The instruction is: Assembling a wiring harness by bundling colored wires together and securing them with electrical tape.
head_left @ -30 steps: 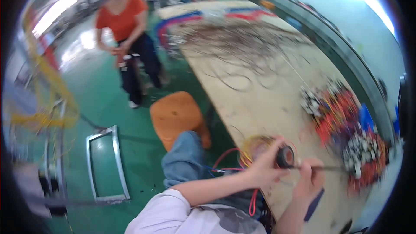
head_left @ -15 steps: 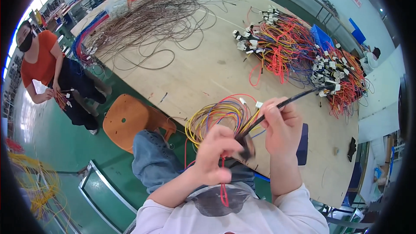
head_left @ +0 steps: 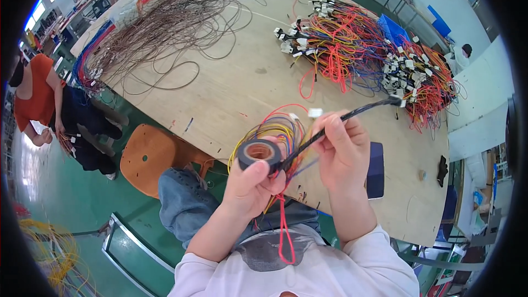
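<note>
My left hand (head_left: 250, 190) is closed around a roll of black electrical tape (head_left: 243, 155), its brown core facing up. Between finger and thumb, my right hand (head_left: 345, 151) pinches a black-wrapped wire bundle (head_left: 366, 109) that slants up to the right and ends in a white connector (head_left: 402, 103). The bundle's lower end meets the tape roll at my left fingers. Behind my hands a coil of yellow, blue and red wires (head_left: 268, 126) lies on the table, with a white connector (head_left: 315, 113) beside my right fingers. A red wire loop (head_left: 282, 236) hangs below my left hand.
Two heaps of wire harnesses (head_left: 341, 38) (head_left: 421, 80) lie at the right back by a blue bin (head_left: 392, 30). Long brown wires (head_left: 181, 22) spread across the far left. An orange stool (head_left: 144, 157) stands left of my leg. Farther left, a person (head_left: 41, 99) holds wires.
My left hand has turned and shifted slightly left, bringing the tape roll into plain view. My right hand keeps its pinch on the bundle. The whole view has shifted a little.
</note>
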The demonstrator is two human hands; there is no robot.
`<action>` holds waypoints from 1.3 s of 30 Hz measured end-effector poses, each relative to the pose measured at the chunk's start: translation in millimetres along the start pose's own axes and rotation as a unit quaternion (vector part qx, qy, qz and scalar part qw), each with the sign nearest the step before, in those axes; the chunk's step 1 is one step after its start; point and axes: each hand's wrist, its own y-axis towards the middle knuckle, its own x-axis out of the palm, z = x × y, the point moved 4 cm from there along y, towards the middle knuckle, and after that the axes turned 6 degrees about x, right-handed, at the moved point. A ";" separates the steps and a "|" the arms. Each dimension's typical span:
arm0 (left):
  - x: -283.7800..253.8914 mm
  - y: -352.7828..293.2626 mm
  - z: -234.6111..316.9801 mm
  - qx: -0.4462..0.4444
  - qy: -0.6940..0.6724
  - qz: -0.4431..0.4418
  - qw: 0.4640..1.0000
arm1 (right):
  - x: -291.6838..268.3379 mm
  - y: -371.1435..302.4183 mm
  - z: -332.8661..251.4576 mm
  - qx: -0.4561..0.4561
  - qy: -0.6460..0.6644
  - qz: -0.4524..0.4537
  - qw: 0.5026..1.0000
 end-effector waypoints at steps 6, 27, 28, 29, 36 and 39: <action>8.6 -23.4 11.5 0.427 0.465 -0.159 0.759 | -4.9 9.1 -6.7 -0.008 -0.010 0.001 1.000; -9.0 -1.5 4.6 0.077 -0.018 -0.004 0.997 | 9.4 10.9 -11.7 -0.051 -0.028 0.013 0.998; -8.9 -7.7 6.4 0.162 0.146 -0.007 0.976 | 5.9 13.9 -9.9 -0.039 -0.016 0.030 0.999; -5.4 -13.3 8.2 0.239 0.307 -0.008 0.921 | 2.4 14.2 -11.4 -0.043 -0.022 0.026 0.998; 12.2 -11.7 11.8 0.197 0.397 -0.097 0.891 | 7.2 7.1 -28.0 -0.101 -0.149 -0.047 0.983; 13.0 -6.1 21.4 0.308 0.495 -0.105 0.806 | 12.8 6.2 -18.9 -0.036 -0.155 -0.044 0.986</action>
